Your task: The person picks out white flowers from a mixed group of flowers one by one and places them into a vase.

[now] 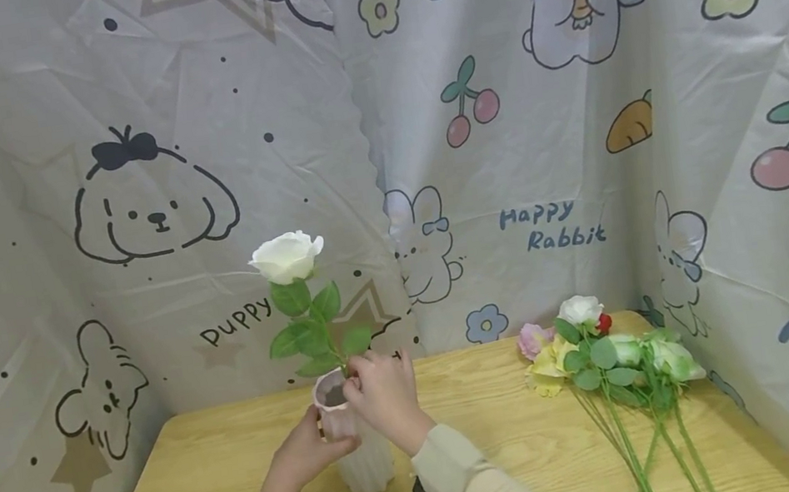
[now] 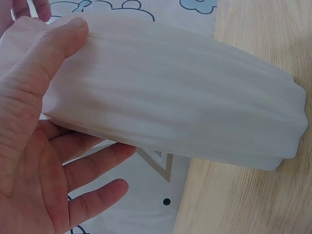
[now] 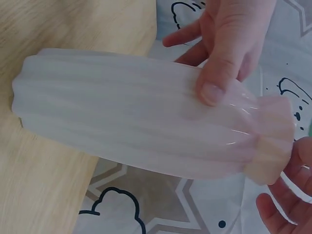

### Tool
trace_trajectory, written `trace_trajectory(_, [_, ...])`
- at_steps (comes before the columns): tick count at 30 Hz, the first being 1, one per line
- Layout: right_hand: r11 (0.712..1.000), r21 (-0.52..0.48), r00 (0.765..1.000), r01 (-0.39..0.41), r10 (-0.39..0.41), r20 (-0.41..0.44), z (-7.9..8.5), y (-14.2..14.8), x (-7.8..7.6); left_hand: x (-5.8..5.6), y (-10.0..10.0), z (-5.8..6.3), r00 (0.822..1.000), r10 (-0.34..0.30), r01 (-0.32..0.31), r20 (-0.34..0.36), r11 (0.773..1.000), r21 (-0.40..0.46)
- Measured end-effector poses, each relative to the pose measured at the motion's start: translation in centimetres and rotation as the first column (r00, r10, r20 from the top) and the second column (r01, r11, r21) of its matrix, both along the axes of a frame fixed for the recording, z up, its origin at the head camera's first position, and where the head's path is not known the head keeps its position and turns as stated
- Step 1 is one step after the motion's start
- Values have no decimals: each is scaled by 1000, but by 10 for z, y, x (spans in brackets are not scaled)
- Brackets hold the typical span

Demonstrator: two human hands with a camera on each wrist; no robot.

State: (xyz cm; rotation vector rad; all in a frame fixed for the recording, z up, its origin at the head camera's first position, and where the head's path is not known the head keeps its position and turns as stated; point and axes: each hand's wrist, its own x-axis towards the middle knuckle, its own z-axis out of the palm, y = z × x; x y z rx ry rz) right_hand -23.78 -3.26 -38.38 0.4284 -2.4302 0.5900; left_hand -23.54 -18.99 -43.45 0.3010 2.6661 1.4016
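Observation:
A pale, ribbed vase (image 1: 367,462) with a wavy pinkish rim stands upright on the table. My left hand (image 1: 303,456) grips it just below the mouth; in the left wrist view its thumb lies along the near side of the vase (image 2: 175,97) and the other fingers pass behind. At the rim, my right hand (image 1: 387,394) pinches the stem of a white rose (image 1: 287,257). The bloom and green leaves (image 1: 309,338) rise above the vase. Where the stem's lower end sits is hidden by the hand. In the right wrist view, the right fingers (image 3: 298,168) are beside the rim.
On the right of the wooden table (image 1: 499,450) lies a bunch of artificial flowers (image 1: 607,359) in white, pink, yellow and red, their long green stems (image 1: 632,456) toward the front edge. A printed curtain (image 1: 322,164) hangs behind and along both sides.

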Motion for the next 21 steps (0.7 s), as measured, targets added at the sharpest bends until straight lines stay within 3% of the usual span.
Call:
trace_trajectory(7, [998,-48,999,29,-27,44,-9,3,-2,0,-1,-1,1000,-1,1,-17,999,-44])
trace_trajectory(15, [997,-57,996,47,-43,72,-13,17,-4,2,-1,0,991,-44,38,-125,998,-50])
trace_trajectory(21, [997,-49,995,65,-62,76,-20,29,-7,0,-1,-2,984,-68,61,-166,997,-49])
